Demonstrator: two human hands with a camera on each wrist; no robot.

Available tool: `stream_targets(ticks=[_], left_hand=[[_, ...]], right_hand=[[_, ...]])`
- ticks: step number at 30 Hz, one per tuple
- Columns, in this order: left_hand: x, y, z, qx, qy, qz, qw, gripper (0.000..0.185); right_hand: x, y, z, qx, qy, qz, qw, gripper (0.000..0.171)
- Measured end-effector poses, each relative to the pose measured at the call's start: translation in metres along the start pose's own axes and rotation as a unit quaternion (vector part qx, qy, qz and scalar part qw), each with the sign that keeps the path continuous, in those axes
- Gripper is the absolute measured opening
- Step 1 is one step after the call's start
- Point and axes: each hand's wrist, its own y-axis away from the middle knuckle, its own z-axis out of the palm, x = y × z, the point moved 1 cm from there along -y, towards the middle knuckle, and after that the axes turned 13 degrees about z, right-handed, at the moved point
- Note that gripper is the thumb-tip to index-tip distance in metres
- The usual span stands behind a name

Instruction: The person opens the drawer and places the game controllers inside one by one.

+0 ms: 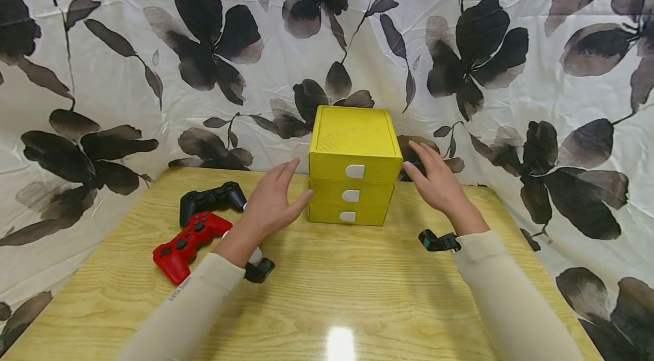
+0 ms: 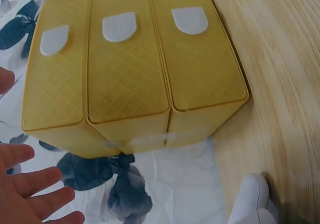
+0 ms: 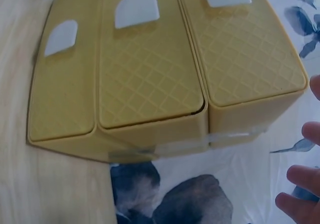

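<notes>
1. A yellow three-drawer box point(image 1: 354, 165) stands on the far middle of the wooden table point(image 1: 327, 293), its back against the flowered cloth point(image 1: 128, 66). All three drawers are pushed in, each with a white tab handle point(image 1: 355, 171) on its front.
2. The left hand point(image 1: 273, 202) hovers just beside the box's left side, fingers straight and spread, holding nothing. No touch with the box shows.
3. The right hand point(image 1: 434, 179) hovers just beside the box's right side, near the top drawer, fingers likewise straight and apart, empty.
4. In the left wrist view the fingers point(image 2: 35, 196) lie spread near the box point(image 2: 130, 68); in the right wrist view the fingertips point(image 3: 300, 194) sit at the frame's right edge, apart from the box point(image 3: 160, 73).
5. A black game controller point(image 1: 212, 199) lies on the left of the table, and a red game controller point(image 1: 186, 242) lies just nearer, touching or almost touching it.
</notes>
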Motion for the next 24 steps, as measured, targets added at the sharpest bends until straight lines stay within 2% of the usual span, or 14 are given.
stream_targets(ticks=[15, 24], left_hand=[[0.015, -0.008, 0.007, 0.047, 0.036, 0.025, 0.9979, 0.068], [0.022, -0.013, 0.013, 0.069, 0.061, 0.034, 0.9952, 0.064]], right_hand=[[-0.010, -0.013, 0.005, -0.017, -0.033, 0.013, 0.999, 0.064], [-0.014, -0.020, 0.009, -0.039, -0.096, 0.031, 0.994, 0.063]])
